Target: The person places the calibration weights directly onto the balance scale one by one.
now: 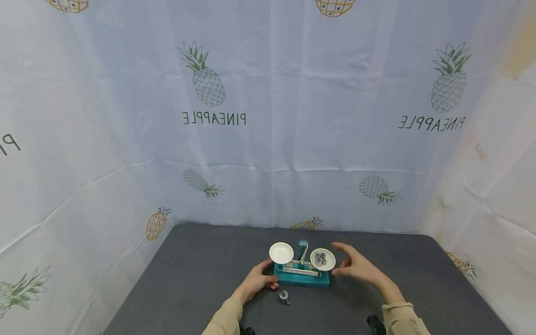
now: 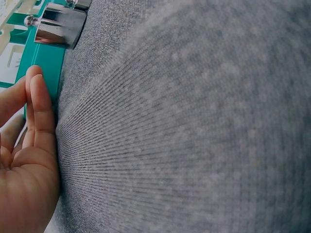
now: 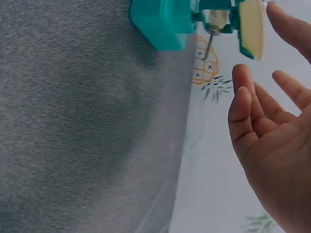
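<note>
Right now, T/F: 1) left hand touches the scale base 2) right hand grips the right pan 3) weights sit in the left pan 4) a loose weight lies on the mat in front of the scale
1) Left hand touches the scale base: true; straight fingers rest against its teal side.
2) Right hand grips the right pan: false; it is open beside the pan, fingers apart from it.
3) Weights sit in the left pan: false; it is empty, the metal weights sit in the right pan.
4) A loose weight lies on the mat in front of the scale: true.
</note>
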`<state>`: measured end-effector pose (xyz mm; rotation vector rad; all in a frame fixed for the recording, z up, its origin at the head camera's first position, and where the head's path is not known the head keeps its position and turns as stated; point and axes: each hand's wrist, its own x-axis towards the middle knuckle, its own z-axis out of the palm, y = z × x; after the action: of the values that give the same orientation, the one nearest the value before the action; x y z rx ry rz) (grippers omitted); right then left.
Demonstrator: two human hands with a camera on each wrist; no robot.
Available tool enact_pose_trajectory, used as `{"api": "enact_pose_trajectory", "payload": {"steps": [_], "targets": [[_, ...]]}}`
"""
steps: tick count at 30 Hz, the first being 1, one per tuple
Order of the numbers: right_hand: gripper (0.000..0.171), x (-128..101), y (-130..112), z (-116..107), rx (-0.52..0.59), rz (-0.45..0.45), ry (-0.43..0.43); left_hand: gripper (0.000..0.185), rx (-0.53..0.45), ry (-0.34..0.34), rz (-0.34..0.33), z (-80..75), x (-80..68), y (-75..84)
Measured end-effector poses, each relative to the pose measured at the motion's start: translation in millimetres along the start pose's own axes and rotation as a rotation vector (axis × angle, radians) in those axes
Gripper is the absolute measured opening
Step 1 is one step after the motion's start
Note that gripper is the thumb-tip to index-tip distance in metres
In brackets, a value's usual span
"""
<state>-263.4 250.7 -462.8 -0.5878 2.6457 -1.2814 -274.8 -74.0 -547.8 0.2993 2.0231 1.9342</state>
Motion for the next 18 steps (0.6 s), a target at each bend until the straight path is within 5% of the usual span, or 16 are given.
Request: {"api": "enact_pose_trajectory", "payload": {"steps": [10, 18], "targets": [[0.08, 3.8, 20.6, 13.9, 0.146, 0.028, -0.084, 0.07, -0.016, -0.004, 0.0, 0.3, -1.3, 3.6], [0.083, 9.9, 35.5, 28.9, 0.211, 0.065, -0.047, 0.069, -0.025, -0.002, 0.002, 0.4, -2.1, 4.5]]}}
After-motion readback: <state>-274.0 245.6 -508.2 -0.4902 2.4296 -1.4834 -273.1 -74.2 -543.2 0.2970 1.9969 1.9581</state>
